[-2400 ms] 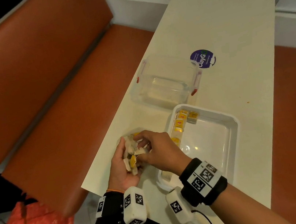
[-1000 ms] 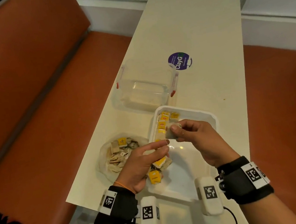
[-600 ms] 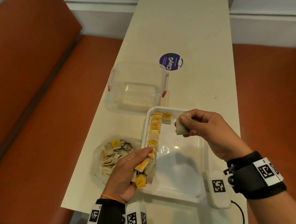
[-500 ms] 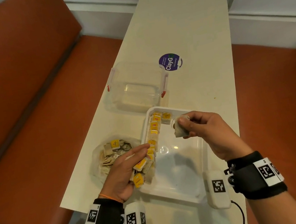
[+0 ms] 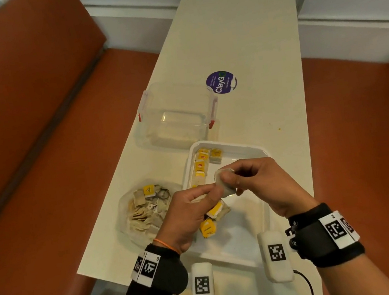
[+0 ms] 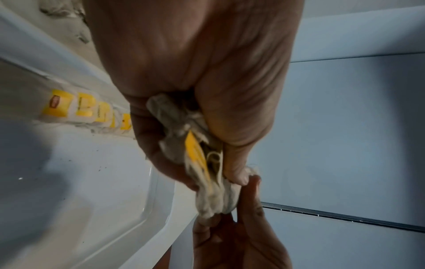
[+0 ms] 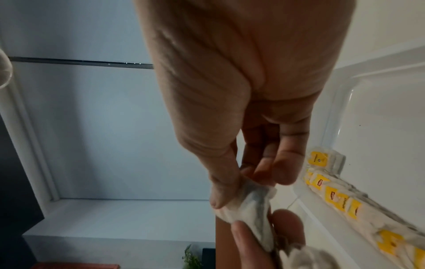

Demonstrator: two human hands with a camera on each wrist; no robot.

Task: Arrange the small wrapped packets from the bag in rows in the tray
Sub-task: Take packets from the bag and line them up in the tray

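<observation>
A white tray (image 5: 269, 214) lies on the table with a row of yellow-tagged packets (image 5: 201, 164) along its left wall, seen too in the right wrist view (image 7: 331, 196) and the left wrist view (image 6: 78, 107). Left of it sits a clear bag (image 5: 144, 210) holding several packets. My left hand (image 5: 193, 213) grips a bunch of packets (image 6: 202, 160) above the tray, with yellow tags (image 5: 211, 223) hanging below it. My right hand (image 5: 251, 179) pinches one pale packet (image 7: 250, 202) between thumb and fingers. My left fingertips (image 7: 287, 225) touch that same packet.
An empty clear plastic box (image 5: 176, 117) with red clips stands beyond the tray. A round purple sticker (image 5: 221, 83) lies farther back. Orange bench seats (image 5: 35, 135) flank the narrow table (image 5: 243, 39) on both sides.
My left hand has risen from the tray's left rim toward my right hand. The two hands now meet over the tray on the packet my right hand holds.
</observation>
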